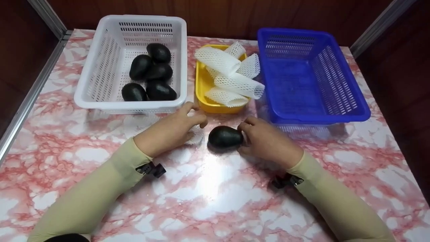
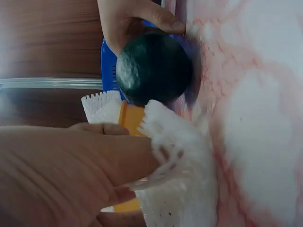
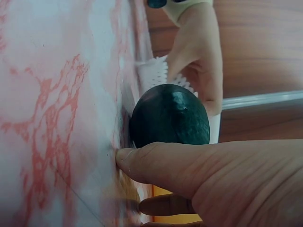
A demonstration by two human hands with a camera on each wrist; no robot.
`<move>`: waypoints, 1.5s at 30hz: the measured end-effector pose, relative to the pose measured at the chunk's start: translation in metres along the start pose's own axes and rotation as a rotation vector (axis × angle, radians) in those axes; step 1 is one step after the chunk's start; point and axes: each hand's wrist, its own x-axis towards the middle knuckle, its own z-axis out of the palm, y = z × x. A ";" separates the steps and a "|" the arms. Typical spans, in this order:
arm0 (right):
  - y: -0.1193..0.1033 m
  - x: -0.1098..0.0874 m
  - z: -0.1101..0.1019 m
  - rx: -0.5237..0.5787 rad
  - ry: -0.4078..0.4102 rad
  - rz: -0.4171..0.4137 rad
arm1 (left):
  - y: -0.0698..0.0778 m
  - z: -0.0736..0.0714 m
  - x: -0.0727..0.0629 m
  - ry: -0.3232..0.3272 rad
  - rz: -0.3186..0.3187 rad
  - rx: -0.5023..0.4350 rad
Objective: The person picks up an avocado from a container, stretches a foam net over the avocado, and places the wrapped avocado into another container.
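A dark avocado (image 1: 224, 137) lies on its side on the table, its narrow end to the right. My right hand (image 1: 268, 141) holds that narrow end between thumb and fingers. To the left, my left hand (image 1: 171, 129) grips a white foam net sleeve (image 2: 182, 161) low over the table. In the left wrist view the thumb reaches into the sleeve's opening, which faces the avocado's round end. Sleeve and avocado are apart in the head view, where the hand covers much of the sleeve. The right wrist view shows the right thumb (image 3: 156, 163) against the avocado.
Behind the left hand stands a white basket (image 1: 131, 105) with several avocados (image 1: 141, 67). A yellow basket (image 1: 201, 85) heaped with several foam net sleeves (image 1: 238, 84) is in the middle. On the right sits a blue basket (image 1: 319, 119). Wooden panels (image 1: 221, 16) border the marbled table (image 1: 208, 208).
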 end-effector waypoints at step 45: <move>-0.004 0.002 0.000 0.349 0.085 -0.129 | 0.006 0.010 0.007 -0.117 -0.266 0.268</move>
